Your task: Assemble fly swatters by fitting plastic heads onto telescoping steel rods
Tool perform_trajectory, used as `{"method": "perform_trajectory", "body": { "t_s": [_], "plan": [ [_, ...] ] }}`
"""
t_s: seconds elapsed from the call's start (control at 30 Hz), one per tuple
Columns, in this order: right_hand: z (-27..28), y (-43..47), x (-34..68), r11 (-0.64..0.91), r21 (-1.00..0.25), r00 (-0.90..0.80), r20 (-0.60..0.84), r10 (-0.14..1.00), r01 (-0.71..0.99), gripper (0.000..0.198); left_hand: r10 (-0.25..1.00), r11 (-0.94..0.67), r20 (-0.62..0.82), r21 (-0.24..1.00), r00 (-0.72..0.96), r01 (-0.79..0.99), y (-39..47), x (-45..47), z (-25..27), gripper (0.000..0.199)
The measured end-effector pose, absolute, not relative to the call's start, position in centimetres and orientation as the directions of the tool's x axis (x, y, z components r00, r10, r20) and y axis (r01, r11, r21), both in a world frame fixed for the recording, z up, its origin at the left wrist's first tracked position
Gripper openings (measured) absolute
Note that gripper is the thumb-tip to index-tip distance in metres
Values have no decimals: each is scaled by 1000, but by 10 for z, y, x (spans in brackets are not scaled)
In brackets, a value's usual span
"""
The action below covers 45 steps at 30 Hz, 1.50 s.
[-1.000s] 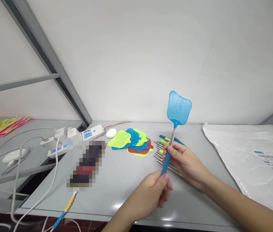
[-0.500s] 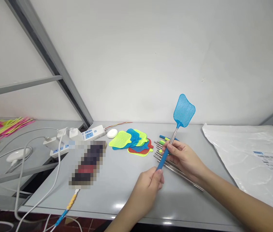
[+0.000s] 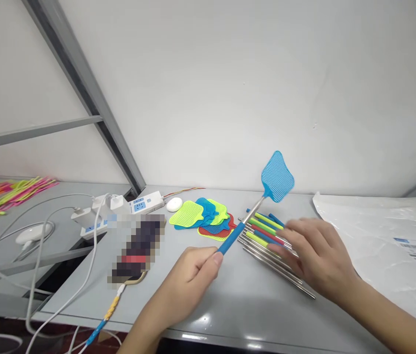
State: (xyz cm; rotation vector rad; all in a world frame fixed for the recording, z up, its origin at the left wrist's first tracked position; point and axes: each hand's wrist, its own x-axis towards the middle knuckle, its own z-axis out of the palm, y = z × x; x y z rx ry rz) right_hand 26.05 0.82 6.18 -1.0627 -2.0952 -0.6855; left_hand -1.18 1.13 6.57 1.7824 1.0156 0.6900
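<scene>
My left hand (image 3: 195, 278) is closed round the lower end of a blue fly swatter (image 3: 233, 237), which tilts up to the right with its meshed head away from me. My right hand (image 3: 320, 255) is apart from the swatter, fingers loosely spread, over the right end of a pile of metal rods (image 3: 272, 263) with blue, green, red and yellow grips. The hand hides part of that pile. Left of the rods lie overlapping loose swatter heads (image 3: 187, 215) in yellow, blue and red.
A white plastic package (image 3: 377, 231) with a label lies at the right. On the left are a pixelated phone-like object (image 3: 139, 248) on a cable, a power strip (image 3: 145, 202) with white plugs, a white oval object (image 3: 174, 204) and colourful strips (image 3: 19, 194) on another surface.
My right hand has let go of the swatter and moved right over the rods. My left hand, still holding the swatter, has shifted left and tilted it further over.
</scene>
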Motion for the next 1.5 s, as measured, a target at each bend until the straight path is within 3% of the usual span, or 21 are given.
{"method": "perform_trajectory", "body": {
  "t_s": [0.1, 0.17, 0.27, 0.33, 0.4, 0.5, 0.63, 0.77, 1.1, 1.5],
  "plan": [
    [80, 11, 253, 493, 392, -597, 708, 378, 777, 27, 831, -279, 34, 889, 555, 363, 10, -17, 77, 43],
    [85, 15, 249, 596, 381, -676, 613, 410, 707, 14, 811, -280, 44, 905, 584, 321, 12, -18, 78, 44],
    [81, 16, 245, 727, 122, -695, 433, 574, 676, 18, 856, -227, 114, 959, 505, 168, 17, -10, 69, 46],
    [74, 12, 241, 669, -86, -622, 293, 726, 739, 22, 946, -206, 190, 978, 263, 31, 21, 4, 61, 44],
    [69, 5, 234, 554, -275, -540, 133, 831, 785, 23, 974, -215, 225, 950, 20, -225, 22, 23, 55, 43],
    [66, -5, 223, 422, -501, -476, 22, 879, 756, 27, 983, -181, 165, 821, -78, -542, 18, 50, 57, 40],
    [65, -13, 213, 340, -661, -448, 7, 894, 669, 29, 975, -215, 190, 666, -116, -715, 11, 68, 67, 36],
    [64, -20, 211, 327, -694, -428, 31, 903, 641, 31, 960, -268, 229, 583, -162, -767, 8, 75, 74, 38],
    [63, -24, 212, 436, -688, -481, 143, 865, 580, 29, 945, -283, 303, 567, -124, -773, 0, 81, 72, 41],
    [50, -14, 219, 432, -654, -473, 128, 872, 620, 27, 973, -218, 206, 653, -108, -725, 11, 96, 55, 53]
  ]
}}
